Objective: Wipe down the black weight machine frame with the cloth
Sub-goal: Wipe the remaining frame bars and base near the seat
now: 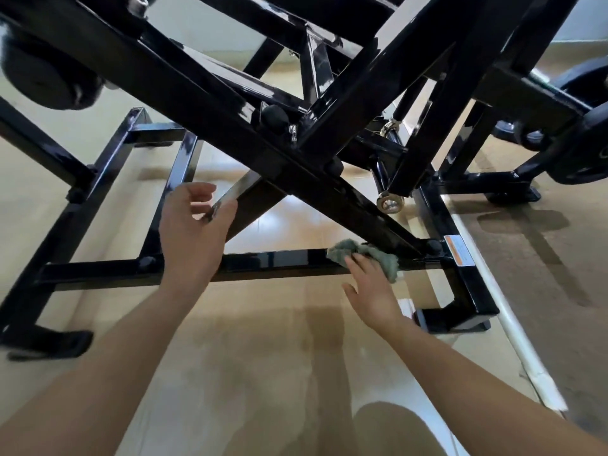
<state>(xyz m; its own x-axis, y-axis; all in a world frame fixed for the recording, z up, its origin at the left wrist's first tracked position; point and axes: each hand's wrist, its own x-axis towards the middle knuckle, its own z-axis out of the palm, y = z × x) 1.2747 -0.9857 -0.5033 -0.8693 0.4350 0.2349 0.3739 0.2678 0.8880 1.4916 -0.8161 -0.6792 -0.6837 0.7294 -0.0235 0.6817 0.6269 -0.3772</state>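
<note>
Cloth [378, 257] beneath right hand [375, 291] on frame [279, 262] — left hand [190, 232] apart, higher

Black weight machine frame [273, 263]: one. Cloth [378, 256]: one, grey-green. Hands: two, left hand [194, 232] and right hand [375, 291]. Warning label [459, 255]: one. Chrome fittings [390, 203]: two. Frame feet [460, 320]: three showing. Weight plates [592, 149]: three, one left, two right, all blurred or cut off.

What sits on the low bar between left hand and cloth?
Nothing; in the head view the bar between left hand and cloth is bare, glossy black metal.
</note>
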